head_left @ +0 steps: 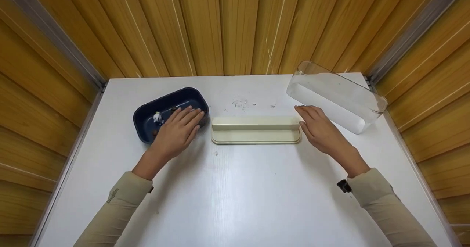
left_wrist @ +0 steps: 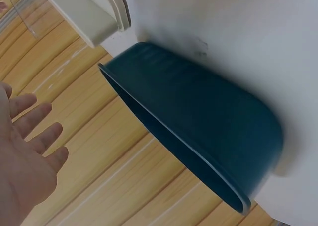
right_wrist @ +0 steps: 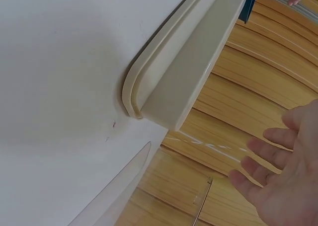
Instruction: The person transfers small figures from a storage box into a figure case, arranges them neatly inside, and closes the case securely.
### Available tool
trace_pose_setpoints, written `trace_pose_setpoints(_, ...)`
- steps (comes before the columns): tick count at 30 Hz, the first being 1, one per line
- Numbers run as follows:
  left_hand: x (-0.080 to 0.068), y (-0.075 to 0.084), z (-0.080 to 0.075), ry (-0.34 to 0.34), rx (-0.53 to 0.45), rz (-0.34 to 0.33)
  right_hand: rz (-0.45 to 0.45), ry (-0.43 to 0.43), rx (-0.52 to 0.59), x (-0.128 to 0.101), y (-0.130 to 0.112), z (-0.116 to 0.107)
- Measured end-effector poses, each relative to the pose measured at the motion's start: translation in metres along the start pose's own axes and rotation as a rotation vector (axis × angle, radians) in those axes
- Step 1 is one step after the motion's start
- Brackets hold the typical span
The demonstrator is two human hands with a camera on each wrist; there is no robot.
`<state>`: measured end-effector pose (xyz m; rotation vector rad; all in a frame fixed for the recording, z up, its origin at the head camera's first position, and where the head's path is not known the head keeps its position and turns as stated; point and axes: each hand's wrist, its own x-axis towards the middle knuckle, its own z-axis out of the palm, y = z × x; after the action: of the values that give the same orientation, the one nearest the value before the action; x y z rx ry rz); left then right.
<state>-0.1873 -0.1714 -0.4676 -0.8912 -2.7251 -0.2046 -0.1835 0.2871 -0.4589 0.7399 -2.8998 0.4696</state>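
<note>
While left hand (head_left: 176, 131) hovers, blue tub (head_left: 147, 113) holding small bits, clear bin (head_left: 336, 96) tipped

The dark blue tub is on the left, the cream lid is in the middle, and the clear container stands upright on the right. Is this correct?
Not quite. The head view shows the clear container tipped on its side, not upright. The dark blue tub on the left and the cream lid in the middle are correct.

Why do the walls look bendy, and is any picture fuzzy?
Head view: the wide lens bows the wooden walls outward, and light glares softly off the clear box. Left wrist view: the blue tub is slightly blurred and tilted. Right wrist view: the right hand is soft, close to the lens.
</note>
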Motion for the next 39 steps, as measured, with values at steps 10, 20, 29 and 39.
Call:
trace_pose_setpoints(10,-0.008,-0.020,-0.013,0.066,-0.098,-0.096,0.210,-0.056,0.147,0.002,0.017,0.006)
trace_pose_setpoints(20,-0.010,-0.040,-0.013,0.080,-0.044,-0.078,0.416,0.043,0.382,-0.010,0.042,0.035)
trace_pose_setpoints(29,-0.016,-0.054,-0.019,-0.083,-0.044,-0.149,0.591,0.007,0.590,-0.009,0.056,0.045)
trace_pose_setpoints(39,-0.016,-0.067,-0.030,-0.122,0.013,-0.152,0.747,-0.092,0.787,0.011,0.054,0.050)
